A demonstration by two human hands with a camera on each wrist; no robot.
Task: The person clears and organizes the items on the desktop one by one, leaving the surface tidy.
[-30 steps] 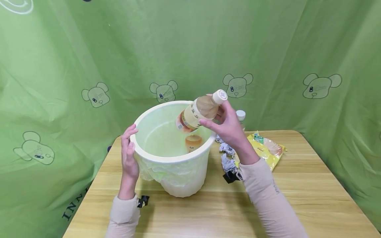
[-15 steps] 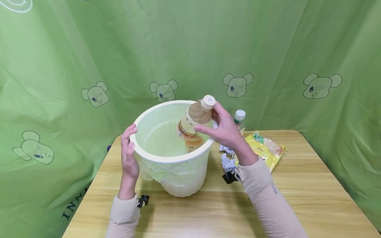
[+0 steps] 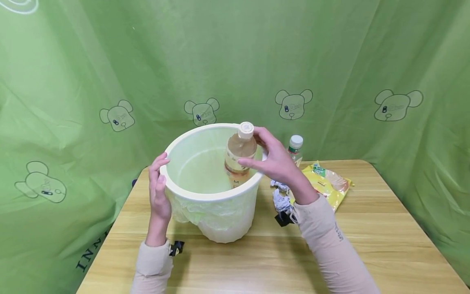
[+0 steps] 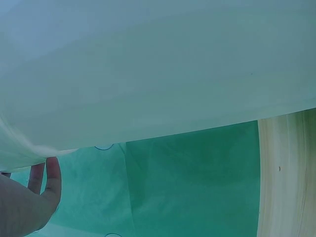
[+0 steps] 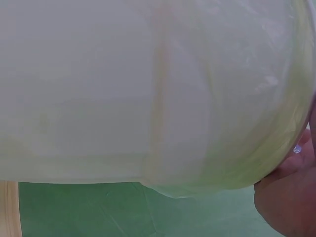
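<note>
Green cloth backdrop w/ printed bear faces hangs behind a light wooden table (image 3: 367, 241). At table centre stands a round white plastic bin (image 3: 205, 196) lined w/ a thin pale-green bag whose edge folds out below the rim. Right hand (image 3: 273, 161), at abt 2 o'clock on the rim, has thumb and fingers curled round the neck and shoulder of a clear plastic bottle of cloudy tan drink (image 3: 240, 157), cream screw cap on top, pale yellow label w/ an orange band round the body. Bottle is nearly upright, cap just above rim level, lower half down inside the bin near its right wall; base hidden by the rim. Left hand (image 3: 159, 192) lies against the bin's outer wall at 9 o'clock, fingers straight and together, pointing up, tips at the rim, holding nothing. Past the right wrist, at 3 o'clock from the bin: crumpled grey-white paper wads (image 3: 280, 198), a yellow snack packet (image 3: 327, 183), and a small clear bottle w/ a white cap (image 3: 295, 147) standing at the back. Both wrist cams show only the bin wall close up; grip not readable there.
</note>
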